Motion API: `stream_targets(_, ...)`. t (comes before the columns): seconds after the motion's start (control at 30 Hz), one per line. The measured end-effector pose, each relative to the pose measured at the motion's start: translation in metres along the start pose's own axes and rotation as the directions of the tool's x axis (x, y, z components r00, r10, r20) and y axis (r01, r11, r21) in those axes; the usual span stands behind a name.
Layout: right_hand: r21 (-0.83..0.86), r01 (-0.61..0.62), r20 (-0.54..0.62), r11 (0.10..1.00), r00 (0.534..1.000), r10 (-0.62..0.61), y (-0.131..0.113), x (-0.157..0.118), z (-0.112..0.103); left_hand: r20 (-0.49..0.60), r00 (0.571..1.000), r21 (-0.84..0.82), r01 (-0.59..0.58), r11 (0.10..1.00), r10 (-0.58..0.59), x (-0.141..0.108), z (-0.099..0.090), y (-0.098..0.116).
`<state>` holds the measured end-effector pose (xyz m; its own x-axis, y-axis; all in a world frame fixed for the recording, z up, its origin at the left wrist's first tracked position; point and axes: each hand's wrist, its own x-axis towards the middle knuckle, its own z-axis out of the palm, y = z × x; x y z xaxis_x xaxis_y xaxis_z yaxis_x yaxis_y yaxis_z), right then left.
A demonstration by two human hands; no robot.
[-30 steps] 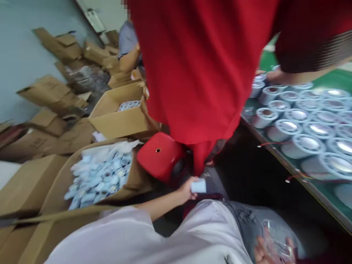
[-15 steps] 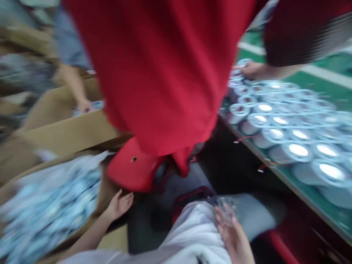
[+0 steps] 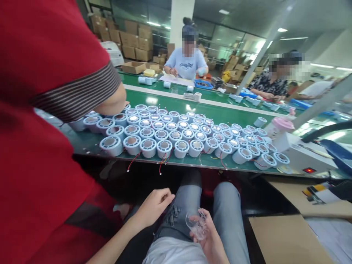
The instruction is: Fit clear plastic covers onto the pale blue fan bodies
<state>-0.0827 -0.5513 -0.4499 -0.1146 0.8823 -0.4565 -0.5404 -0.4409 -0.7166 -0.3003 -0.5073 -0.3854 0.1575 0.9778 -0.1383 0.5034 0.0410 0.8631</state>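
My right hand (image 3: 207, 229) is closed round a clear plastic cup (image 3: 196, 223), held above my lap with its round rim facing up. My left hand (image 3: 155, 206) hovers beside my left thigh, back upward. Its fingers are loosely bent, partly out of sight, and no object shows in it. Both hands are below the near edge of a green-topped table (image 3: 176, 164). Rows of light-blue cylindrical housings (image 3: 164, 146) with ringed tops stand there, several with thin red and yellow wires (image 3: 162, 161) hanging over the edge.
A person in a red shirt (image 3: 52, 47) stands close on my left, one arm over the housings. Across the table sit co-workers (image 3: 187, 60). At right are a grey box with a red switch (image 3: 309, 170), a pink-lidded cup (image 3: 283, 124) and an open carton (image 3: 288, 238).
My view has swung right and up, from cartons and a red stool to the table. My left hand has come from beside the carton to my lap; my right still holds the clear cup.
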Motion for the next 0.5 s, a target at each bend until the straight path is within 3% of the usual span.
stream_targets(0.1,0.061,0.033,-0.044,0.998,0.999,-0.03,-0.008,0.003,-0.001,0.007,0.967,0.112,-0.254,0.961,0.255,0.04,-0.014,0.062)
stream_targets(0.2,0.128,0.062,-0.046,0.99,0.997,-0.057,-0.011,0.007,0.002,0.063,0.871,0.19,-0.49,0.851,0.488,0.086,-0.018,0.113)
stream_targets(0.33,0.193,0.072,-0.007,0.979,0.997,-0.072,-0.019,0.015,0.008,0.283,0.662,0.278,-0.749,0.602,0.694,0.155,-0.011,0.166)
stream_targets(0.43,0.231,0.042,0.027,0.972,0.998,-0.05,-0.031,0.023,0.008,0.52,0.486,0.288,-0.874,0.392,0.702,0.199,-0.003,0.191)
stream_targets(0.5,0.222,0.023,0.064,0.975,0.997,-0.038,-0.04,0.028,0.002,0.623,0.407,0.283,-0.913,0.293,0.668,0.219,0.001,0.198)
